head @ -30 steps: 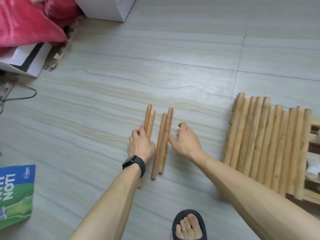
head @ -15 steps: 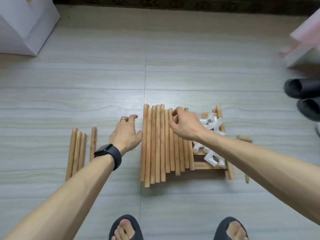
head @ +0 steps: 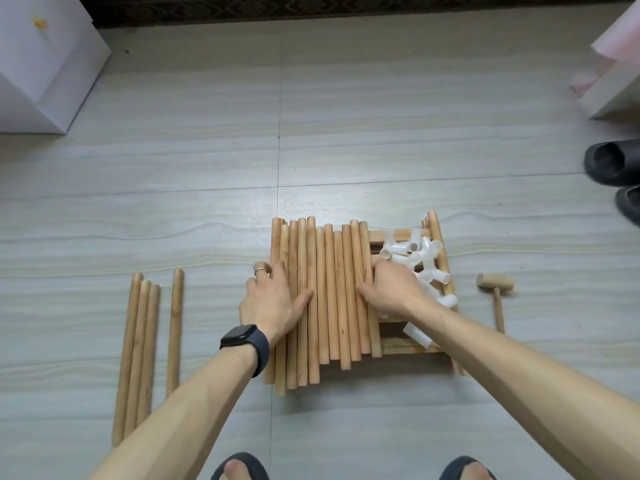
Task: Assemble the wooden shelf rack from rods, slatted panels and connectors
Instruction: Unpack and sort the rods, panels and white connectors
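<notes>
A pile of loose wooden rods (head: 329, 289) lies side by side on top of a slatted panel (head: 401, 344), whose frame shows only at the right. Several white plastic connectors (head: 426, 254) are heaped on the panel's right part. My left hand (head: 270, 299) rests flat on the pile's left side, thumb spread across the rods. Over the rightmost rods of the pile, my right hand (head: 394, 289) has its fingers curled and its thumb laid on top. Several more rods (head: 145, 334) lie apart on the floor to the left.
A small wooden mallet (head: 495, 284) lies on the floor right of the panel. A white box (head: 41, 64) stands at the far left, a pale box (head: 620, 81) and black slippers (head: 613, 164) at the right edge. My slippered feet (head: 239, 469) are at the bottom.
My view swung right, from the rods on the floor to the pile. Both hands left those rods and came down onto the pile, the left on its left side, the right on its right edge.
</notes>
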Available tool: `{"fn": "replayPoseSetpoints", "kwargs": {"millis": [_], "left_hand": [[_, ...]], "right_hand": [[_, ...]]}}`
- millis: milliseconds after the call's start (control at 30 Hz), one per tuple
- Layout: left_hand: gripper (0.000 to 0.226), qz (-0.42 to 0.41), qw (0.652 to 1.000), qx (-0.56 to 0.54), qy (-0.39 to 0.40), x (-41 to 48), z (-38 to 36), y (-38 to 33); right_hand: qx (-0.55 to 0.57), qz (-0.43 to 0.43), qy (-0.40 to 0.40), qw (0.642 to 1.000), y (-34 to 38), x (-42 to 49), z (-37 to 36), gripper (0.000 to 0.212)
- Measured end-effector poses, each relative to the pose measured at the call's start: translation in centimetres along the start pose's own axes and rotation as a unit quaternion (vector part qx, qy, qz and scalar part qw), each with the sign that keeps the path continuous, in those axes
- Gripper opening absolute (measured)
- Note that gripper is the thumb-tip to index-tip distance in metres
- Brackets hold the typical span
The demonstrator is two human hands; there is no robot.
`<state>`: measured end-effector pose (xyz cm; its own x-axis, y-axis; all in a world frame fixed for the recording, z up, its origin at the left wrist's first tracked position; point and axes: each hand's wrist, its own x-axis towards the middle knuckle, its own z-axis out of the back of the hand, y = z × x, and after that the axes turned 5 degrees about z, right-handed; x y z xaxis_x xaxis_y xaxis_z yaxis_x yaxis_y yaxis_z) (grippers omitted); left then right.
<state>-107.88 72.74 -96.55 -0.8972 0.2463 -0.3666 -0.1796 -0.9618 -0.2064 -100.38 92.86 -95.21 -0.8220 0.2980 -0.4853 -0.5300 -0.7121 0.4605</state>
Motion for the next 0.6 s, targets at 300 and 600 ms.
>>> {"fn": "replayPoseSetpoints", "kwargs": {"millis": [300, 600], "left_hand": [[0.091, 0.109, 0.981, -0.154, 0.054, 1.9, 0.1, 1.2], [0.060, 0.082, 0.993, -0.081, 0.011, 1.1, 1.2, 0.2]], "right_hand": [[0.119, -0.094, -0.019, 0.988, -0.9, 1.9, -0.9, 0.023], [0.063, -0.102, -0.059, 0.991, 1.1, 1.7, -1.1, 0.043]]}}
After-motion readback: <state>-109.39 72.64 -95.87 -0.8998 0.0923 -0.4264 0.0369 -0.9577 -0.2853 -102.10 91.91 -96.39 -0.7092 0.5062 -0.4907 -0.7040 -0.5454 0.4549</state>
